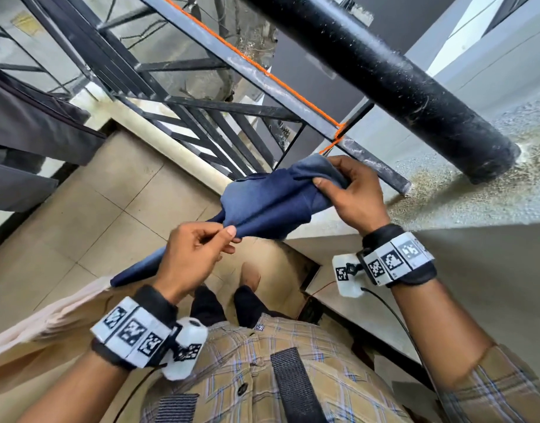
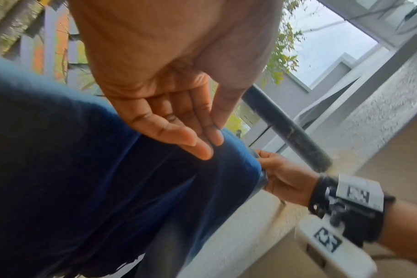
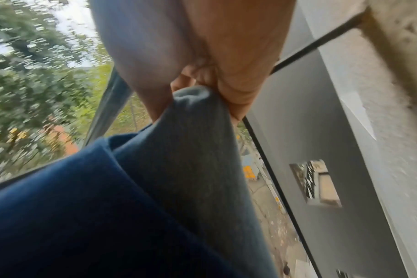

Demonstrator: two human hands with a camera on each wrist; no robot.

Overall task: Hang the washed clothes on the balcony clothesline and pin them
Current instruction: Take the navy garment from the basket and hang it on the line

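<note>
A dark blue garment [image 1: 271, 203] is stretched between my two hands in front of the balcony railing. My left hand [image 1: 229, 236] pinches its lower fold between thumb and fingers; the rest hangs down to the left. My right hand [image 1: 326, 175] grips the bunched upper end just below the orange clothesline [image 1: 262, 68], which runs along the railing's top bar and is knotted near that hand. The left wrist view has the left hand [image 2: 202, 146] on the blue garment [image 2: 83, 169]. In the right wrist view the right hand [image 3: 202, 88] squeezes the blue garment [image 3: 107, 206].
A thick black pipe [image 1: 384, 71] crosses above the railing [image 1: 219, 114] into a rough concrete ledge [image 1: 460, 203] on the right. Dark clothes [image 1: 33, 126] hang at the left. A cream cloth [image 1: 49, 319] hangs by my left forearm. Tiled floor lies below.
</note>
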